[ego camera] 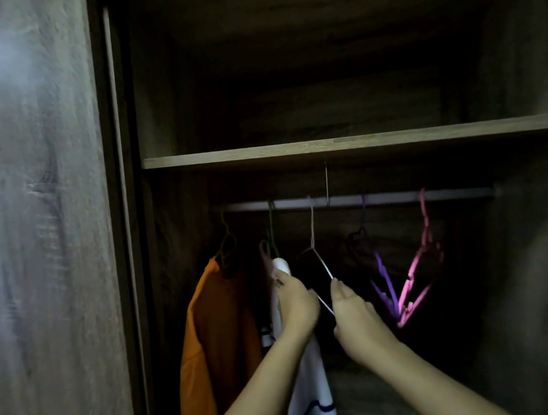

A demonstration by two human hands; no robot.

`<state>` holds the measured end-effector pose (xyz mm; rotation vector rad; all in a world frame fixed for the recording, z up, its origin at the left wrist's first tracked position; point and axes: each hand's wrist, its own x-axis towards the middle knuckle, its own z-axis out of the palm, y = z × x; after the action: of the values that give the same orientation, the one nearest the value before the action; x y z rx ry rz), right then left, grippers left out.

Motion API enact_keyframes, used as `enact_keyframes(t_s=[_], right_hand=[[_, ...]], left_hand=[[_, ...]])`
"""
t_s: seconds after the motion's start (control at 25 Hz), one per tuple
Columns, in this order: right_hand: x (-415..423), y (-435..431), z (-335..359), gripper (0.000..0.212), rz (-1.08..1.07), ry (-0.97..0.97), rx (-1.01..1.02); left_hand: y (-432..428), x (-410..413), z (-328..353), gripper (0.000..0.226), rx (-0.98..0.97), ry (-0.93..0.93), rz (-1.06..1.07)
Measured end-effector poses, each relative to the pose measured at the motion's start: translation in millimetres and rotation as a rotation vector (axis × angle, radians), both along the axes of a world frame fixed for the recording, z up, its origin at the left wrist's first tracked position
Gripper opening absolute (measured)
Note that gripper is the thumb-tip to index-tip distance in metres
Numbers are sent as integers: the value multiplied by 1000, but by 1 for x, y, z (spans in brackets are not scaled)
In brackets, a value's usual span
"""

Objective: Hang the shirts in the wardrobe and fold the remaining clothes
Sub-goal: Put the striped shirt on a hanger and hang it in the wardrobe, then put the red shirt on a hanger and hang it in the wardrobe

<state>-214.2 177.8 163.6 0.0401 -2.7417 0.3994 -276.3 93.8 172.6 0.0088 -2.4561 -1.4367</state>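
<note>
Gripping with the left hand (296, 304), fingers curled, the top of a white shirt with navy stripes (307, 406), held up inside the wardrobe, below the rail. Pinching with the right hand (350, 305), fingertips pressed together, the sloping arm of a thin pale wire hanger (311, 227), already hooked over the round metal rail (402, 197) just above both hands. Between the two hands, a short run of that wire. Cannot tell whether any of the striped shirt sits on the wire: too dark behind the knuckles.

Just left of the left hand, close against the striped cloth, an orange shirt (219, 334) hanging from a dark hanger (227, 247). To the right, apart from the right hand, a bare purple plastic hanger (383, 273) and a bare pink plastic hanger (411, 271), both hooked on the rail, tilted and crowding each other. Above the rail, a flat wooden shelf (361, 142), joined to it by a thin bracket. At far left, a blurred wood-grain wardrobe door (38, 270), with pale glare near its top.
</note>
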Motion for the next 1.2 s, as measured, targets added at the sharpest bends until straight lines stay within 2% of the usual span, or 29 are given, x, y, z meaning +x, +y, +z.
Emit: enact_keyframes(t_s=[0.16, 0.36, 0.44, 0.6, 0.68, 0.8, 0.96, 1.2], right_hand=[[2, -3, 0, 72, 4, -1, 4], [9, -3, 0, 68, 25, 24, 6], [12, -7, 0, 59, 33, 123, 12], [28, -28, 10, 51, 83, 391, 21], [41, -52, 9, 49, 156, 479, 20], [58, -112, -8, 46, 294, 504, 22], [82, -237, -57, 52, 493, 386, -12], [140, -420, -125, 57, 721, 211, -77]], left_hand=[[-4, -2, 10, 67, -21, -3, 90], [-14, 13, 12, 71, -113, -29, -41], [-29, 26, 15, 65, -168, -6, -31], [-83, 67, 16, 56, -206, 208, -23], [-124, 94, 7, 55, -195, 252, 16], [-197, 137, -19, 54, -284, 241, 147], [-307, 202, -69, 54, -403, 111, 335], [-464, 301, -146, 54, -592, -78, 446]])
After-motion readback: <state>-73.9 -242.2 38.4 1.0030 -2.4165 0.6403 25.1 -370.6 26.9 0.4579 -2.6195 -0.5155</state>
